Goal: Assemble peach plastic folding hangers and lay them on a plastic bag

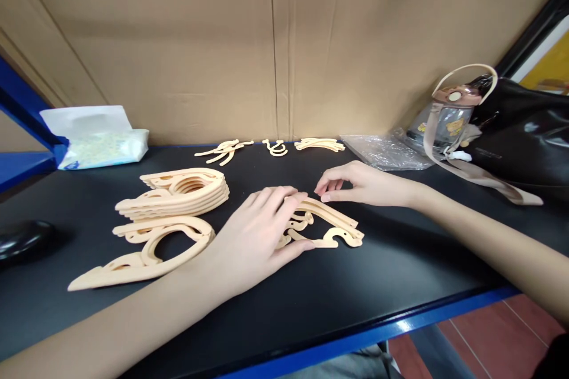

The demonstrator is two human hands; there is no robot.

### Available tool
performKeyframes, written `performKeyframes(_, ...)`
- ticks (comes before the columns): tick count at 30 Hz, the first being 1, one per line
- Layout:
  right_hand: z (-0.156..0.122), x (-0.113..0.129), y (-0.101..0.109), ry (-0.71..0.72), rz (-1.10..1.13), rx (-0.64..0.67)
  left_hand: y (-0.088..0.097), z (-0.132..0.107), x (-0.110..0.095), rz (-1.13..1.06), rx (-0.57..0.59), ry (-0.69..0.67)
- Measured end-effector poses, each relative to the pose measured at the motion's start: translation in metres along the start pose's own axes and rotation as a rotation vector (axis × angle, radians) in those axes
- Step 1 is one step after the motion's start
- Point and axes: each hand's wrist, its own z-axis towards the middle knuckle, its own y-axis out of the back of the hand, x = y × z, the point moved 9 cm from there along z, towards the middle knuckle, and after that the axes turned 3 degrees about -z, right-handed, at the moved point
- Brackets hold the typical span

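My left hand [262, 228] lies palm down with its fingers together on a small pile of beige plastic hanger pieces [331, 228] in the middle of the black table [355, 290]. My right hand [360, 185] hovers just behind that pile, fingers curled in a loose pinch at the piece's upper end; I cannot make out anything between the fingertips. To the left sits a stack of several beige curved hanger parts [178, 192], and in front of it lie two more such parts [151, 249], flat on the table.
Small beige hooks and strips [273, 147] lie along the back edge by the cardboard wall. A tissue pack [100, 139] is back left, a black object [22, 240] at far left. A clear plastic bag [382, 151], a bottle with strap [447, 121] and a black bag [520, 136] stand right.
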Motion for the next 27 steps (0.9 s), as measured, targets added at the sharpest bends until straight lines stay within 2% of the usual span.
performKeyframes(3,-0.004,0.003,0.0,-0.002,-0.025,0.01,0.005,-0.003,-0.001,0.011,0.056,-0.001)
performKeyframes(8,-0.009,0.012,-0.007,0.002,-0.197,0.075,0.001,-0.005,0.001,-0.108,0.142,0.009)
performKeyframes(14,-0.009,0.007,-0.002,-0.047,-0.38,-0.018,-0.008,-0.004,0.018,-0.025,0.104,0.075)
performKeyframes(18,-0.008,0.018,0.0,0.051,-0.54,-0.129,-0.008,-0.003,0.019,0.105,0.07,0.072)
performKeyframes(22,-0.009,0.035,-0.014,0.17,-0.619,-0.104,-0.006,-0.001,0.015,0.209,0.06,0.076)
performKeyframes(27,-0.009,0.038,-0.019,0.139,-0.707,-0.062,-0.004,-0.002,0.012,0.216,0.028,0.049)
